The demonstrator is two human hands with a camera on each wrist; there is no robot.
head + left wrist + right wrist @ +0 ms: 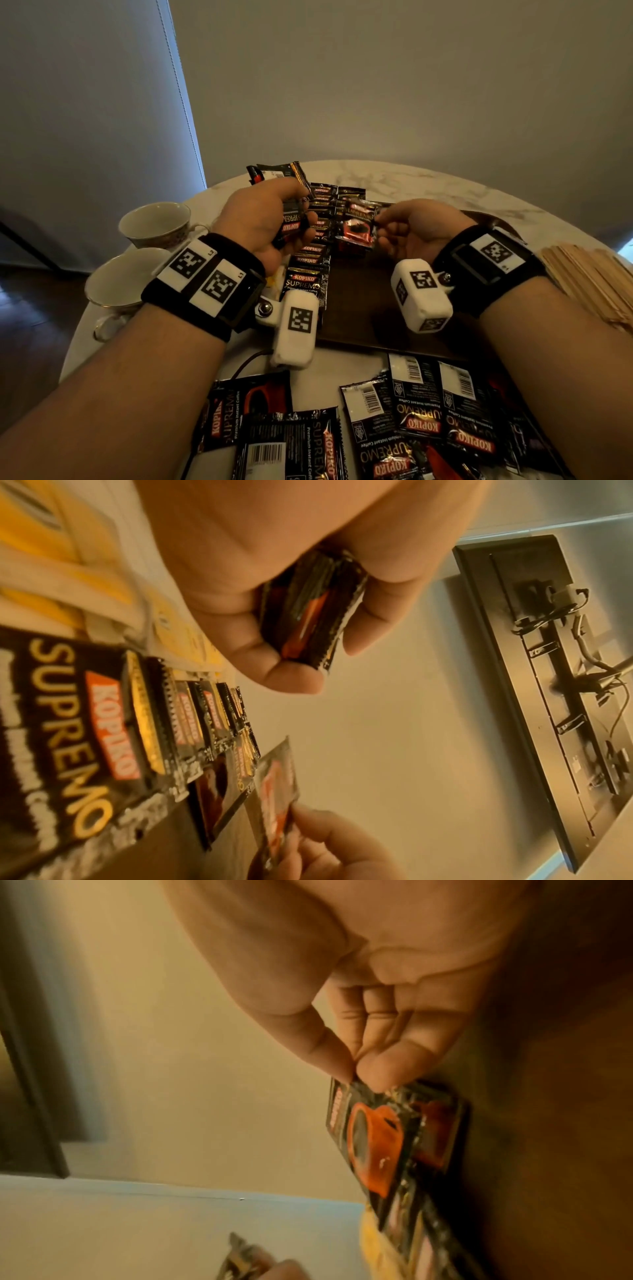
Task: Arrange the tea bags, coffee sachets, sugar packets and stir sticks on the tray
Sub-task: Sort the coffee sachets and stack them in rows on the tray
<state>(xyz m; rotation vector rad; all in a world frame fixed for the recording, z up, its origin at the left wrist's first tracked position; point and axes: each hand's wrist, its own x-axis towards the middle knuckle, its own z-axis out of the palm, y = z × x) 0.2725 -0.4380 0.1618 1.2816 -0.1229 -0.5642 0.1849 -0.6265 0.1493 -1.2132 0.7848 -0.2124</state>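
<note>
Here the right hand [407, 229] pinches one coffee sachet [356, 226] by its edge over the tray [363, 308], left hand [263, 222] clenched round a stack of sachets [308, 610]; a thin pinch could slip, skewing the row [310, 253].

Both forearms are bare, without sleeves. Each wrist wears a wide black band [205, 284] with white plates that carry black square code markers. A white rounded camera box [296, 329], also with a code marker, is fixed under the left band by a metal screw; a similar box [419, 294] hangs from the right band [489, 263].
</note>
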